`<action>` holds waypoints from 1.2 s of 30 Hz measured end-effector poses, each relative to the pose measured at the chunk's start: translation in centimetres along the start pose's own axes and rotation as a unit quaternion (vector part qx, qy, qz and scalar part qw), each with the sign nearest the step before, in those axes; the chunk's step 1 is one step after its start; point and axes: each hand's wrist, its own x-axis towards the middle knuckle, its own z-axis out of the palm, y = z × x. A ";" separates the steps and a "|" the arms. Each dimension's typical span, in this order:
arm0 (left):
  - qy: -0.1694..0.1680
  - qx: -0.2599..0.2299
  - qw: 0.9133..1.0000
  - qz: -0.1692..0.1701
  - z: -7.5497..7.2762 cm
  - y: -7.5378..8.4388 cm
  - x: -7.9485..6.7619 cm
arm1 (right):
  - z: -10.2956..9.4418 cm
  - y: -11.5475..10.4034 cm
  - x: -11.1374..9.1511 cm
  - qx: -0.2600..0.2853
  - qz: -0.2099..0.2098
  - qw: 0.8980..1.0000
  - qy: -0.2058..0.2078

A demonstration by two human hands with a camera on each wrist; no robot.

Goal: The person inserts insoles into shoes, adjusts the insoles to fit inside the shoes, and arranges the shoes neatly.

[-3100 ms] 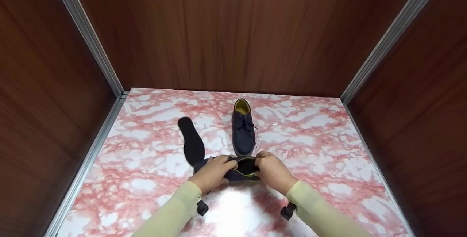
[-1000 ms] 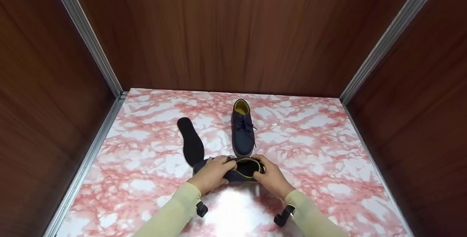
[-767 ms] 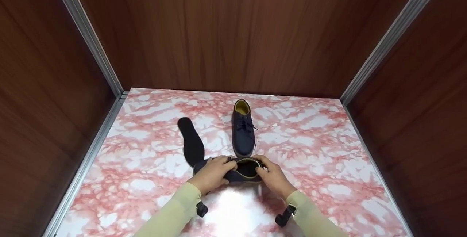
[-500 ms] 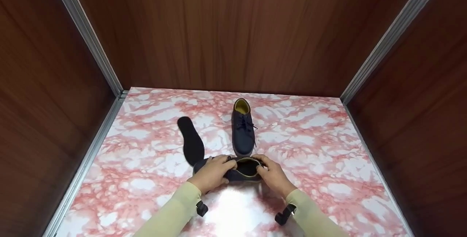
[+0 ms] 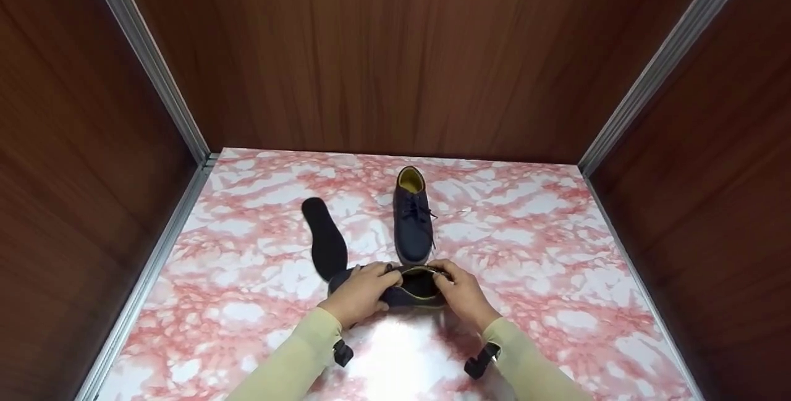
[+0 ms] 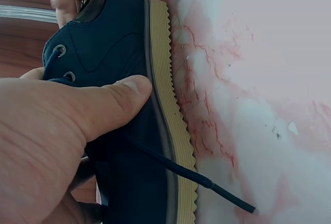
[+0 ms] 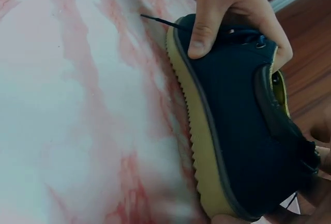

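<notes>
A dark blue lace-up shoe lies sideways at the front, toe to the left, its yellow-edged opening facing up. My left hand grips it across the laces, the thumb pressed on the near side above the ridged tan sole in the left wrist view. At the heel, my right hand holds the collar, with the thumb at the inner edge of the opening and the fingers on the far side. A loose lace end trails past the sole. The inside of the shoe is dark.
A matching shoe with a yellow lining stands behind, its toe close to the held one. To the left lies a black insole, its front end near the held shoe's toe. Brown wood-grain walls enclose the red-and-white marbled table.
Since about three seconds ago, my right hand has shifted its hold around the heel collar, and the opening shows rounder. Lately its thumb has moved slightly farther over the opening. My left hand stays put.
</notes>
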 end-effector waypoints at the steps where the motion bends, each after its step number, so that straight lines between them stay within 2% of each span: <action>1: -0.005 0.001 1.000 -0.002 0.0 0.0 0.0 | 0.0 0.0 0.1 0.004 0.005 1.000 0.000; 8: -0.016 0.011 1.000 -0.008 -0.1 -0.1 0.2 | 0.1 -0.3 0.6 0.013 0.012 1.000 0.000; 13: -0.012 0.017 1.000 -0.006 -0.2 0.0 0.2 | 0.3 -0.5 0.7 -0.028 -0.011 0.999 0.015; 17: -0.014 0.017 1.000 -0.007 -0.3 0.1 0.2 | 0.3 -0.7 0.5 -0.093 -0.061 0.994 0.023; 19: -0.016 0.020 1.000 -0.006 -0.3 0.1 0.1 | 0.1 -0.7 0.4 -0.160 -0.118 0.980 0.025; 20: -0.017 0.021 1.000 -0.006 -0.3 0.1 0.1 | -0.1 -0.7 0.2 -0.200 -0.157 0.967 0.026; 21: -0.018 0.021 1.000 -0.006 -0.3 0.1 0.1 | -0.3 -0.6 0.2 -0.241 -0.202 0.949 0.027; 22: -0.019 0.021 1.000 -0.006 -0.3 0.1 0.1 | -0.7 -0.6 0.1 -0.285 -0.250 0.925 0.027; 24: -0.019 0.017 1.000 -0.006 -0.3 0.2 0.2 | -1.4 -0.5 -0.1 -0.359 -0.344 0.867 0.023; 26: -0.019 0.018 1.000 -0.007 -0.4 0.1 0.2 | -2.0 -0.5 -0.1 -0.417 -0.419 0.807 0.012; 28: -0.018 0.018 1.000 -0.007 -0.4 0.1 0.2 | -2.6 -0.5 0.0 -0.462 -0.467 0.754 -0.003; 29: -0.019 0.017 1.000 -0.009 -0.4 0.0 0.2 | -2.8 -0.5 0.1 -0.479 -0.482 0.734 -0.012; 31: -0.023 0.015 1.000 -0.012 -0.3 0.0 0.2 | -3.1 -0.7 0.3 -0.506 -0.500 0.702 -0.028; 34: -0.026 0.007 1.000 -0.016 -0.3 0.1 0.1 | -3.3 -0.9 0.8 -0.528 -0.526 0.666 -0.046; 36: -0.024 0.004 1.000 -0.016 -0.2 0.1 0.1 | -3.3 -1.0 1.1 -0.535 -0.544 0.645 -0.053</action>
